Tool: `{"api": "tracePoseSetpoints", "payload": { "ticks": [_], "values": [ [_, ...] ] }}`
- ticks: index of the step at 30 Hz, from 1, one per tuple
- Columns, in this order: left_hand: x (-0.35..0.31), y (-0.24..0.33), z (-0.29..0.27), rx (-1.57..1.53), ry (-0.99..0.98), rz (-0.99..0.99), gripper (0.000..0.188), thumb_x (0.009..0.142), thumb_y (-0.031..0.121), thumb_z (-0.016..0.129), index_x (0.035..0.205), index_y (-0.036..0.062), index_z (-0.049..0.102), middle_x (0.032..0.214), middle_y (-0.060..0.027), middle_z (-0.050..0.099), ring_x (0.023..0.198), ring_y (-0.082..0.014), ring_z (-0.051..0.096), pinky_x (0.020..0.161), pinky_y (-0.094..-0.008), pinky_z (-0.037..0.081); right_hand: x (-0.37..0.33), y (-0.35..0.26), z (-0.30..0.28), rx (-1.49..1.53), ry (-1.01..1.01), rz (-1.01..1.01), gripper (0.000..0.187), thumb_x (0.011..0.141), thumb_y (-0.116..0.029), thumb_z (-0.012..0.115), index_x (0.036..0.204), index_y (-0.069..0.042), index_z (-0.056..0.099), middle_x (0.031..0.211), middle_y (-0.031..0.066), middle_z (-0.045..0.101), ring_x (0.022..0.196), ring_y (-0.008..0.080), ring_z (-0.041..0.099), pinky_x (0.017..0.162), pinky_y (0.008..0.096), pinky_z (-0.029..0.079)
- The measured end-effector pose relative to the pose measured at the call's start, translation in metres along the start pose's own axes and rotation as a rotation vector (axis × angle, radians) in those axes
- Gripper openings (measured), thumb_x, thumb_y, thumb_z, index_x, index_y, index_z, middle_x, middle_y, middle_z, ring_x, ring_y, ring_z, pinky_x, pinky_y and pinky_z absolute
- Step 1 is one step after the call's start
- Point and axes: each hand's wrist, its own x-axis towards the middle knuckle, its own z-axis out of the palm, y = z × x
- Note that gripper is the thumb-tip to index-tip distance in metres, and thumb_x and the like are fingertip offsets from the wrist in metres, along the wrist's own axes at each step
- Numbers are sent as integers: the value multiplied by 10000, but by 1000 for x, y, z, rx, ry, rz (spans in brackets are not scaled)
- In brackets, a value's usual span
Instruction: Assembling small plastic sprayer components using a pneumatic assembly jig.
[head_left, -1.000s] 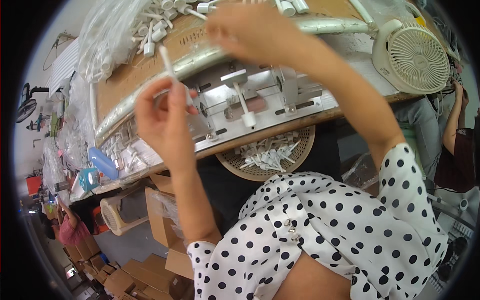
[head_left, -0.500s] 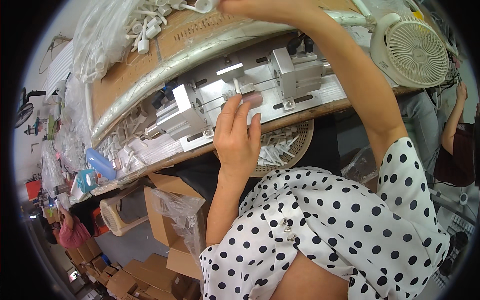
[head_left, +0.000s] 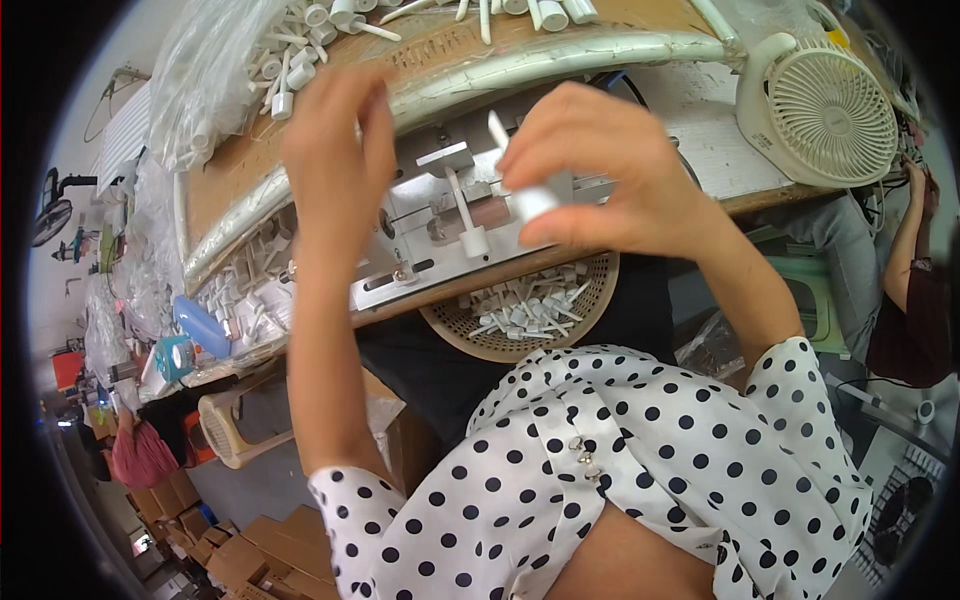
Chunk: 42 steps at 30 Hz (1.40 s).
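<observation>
My right hand (head_left: 610, 175) is closed around a white cap with a thin stem (head_left: 535, 202), above the right part of a metal clamping fixture (head_left: 440, 250). The stem points up past the fingertips. Another white stemmed cap (head_left: 473, 240) lies in the middle of the fixture, its cap end toward me and its stem against a small metal block (head_left: 445, 160). Beside it is a pinkish cylindrical piece (head_left: 488, 212). My left hand (head_left: 340, 150) hovers over the fixture's left end, near the pile of caps; its fingers are blurred and partly hidden.
White stemmed caps (head_left: 300, 75) are heaped by a plastic bag on the cardboard-covered bench, behind a wrapped rail (head_left: 560, 55). A round basket (head_left: 590, 320) of similar caps sits below the bench edge. A fan (head_left: 825, 115) stands at right; a person (head_left: 910, 300) is beyond.
My right hand has come down from the far bench top to the fixture, bringing a stemmed cap. My left hand has left the fixture's middle and moved up and left.
</observation>
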Motion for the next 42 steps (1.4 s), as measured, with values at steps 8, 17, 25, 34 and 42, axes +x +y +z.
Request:
{"api": "tracePoseSetpoints", "payload": {
  "ticks": [8, 17, 25, 34, 42],
  "values": [
    [57, -96, 31, 550, -205, 194, 181, 804, 112, 554, 972, 109, 622, 916, -105, 571, 809, -292, 561, 714, -377, 460, -12, 3, 50, -113, -207, -121, 285, 613, -198, 708, 776, -14, 562, 819, 79, 557, 822, 233, 538, 736, 338, 432],
    [-1, -18, -15, -582, 178, -396, 199, 878, 126, 520, 1003, -16, 581, 911, -86, 590, 781, -155, 604, 629, -272, 501, -14, 14, 73, -478, -254, -218, 205, 615, -174, 664, 645, -64, 494, 702, 43, 512, 718, 193, 555, 697, 305, 448],
    [-69, 18, -36, -864, 233, -638, 246, 905, 120, 481, 1081, -46, 522, 932, -111, 581, 781, -186, 612, 609, -283, 545, -11, 9, 66, -354, -305, -143, 261, 611, -183, 720, 739, -62, 528, 722, 37, 519, 693, 199, 564, 668, 313, 437],
    [-110, 40, -25, -953, 356, -709, 275, 857, 33, 529, 1117, -1, 446, 911, -125, 565, 713, -160, 598, 492, -219, 502, -12, 9, 68, -361, -349, -117, 280, 603, -190, 724, 776, -67, 542, 806, 25, 539, 700, 183, 559, 650, 306, 430],
    [-122, 48, -19, -967, 462, -758, 219, 856, 61, 555, 1055, 32, 469, 887, -127, 582, 668, -196, 613, 415, -216, 463, -10, 10, 68, -370, -332, -131, 260, 633, -210, 721, 745, -73, 530, 710, 22, 509, 667, 174, 555, 648, 301, 414]
  ]
}}
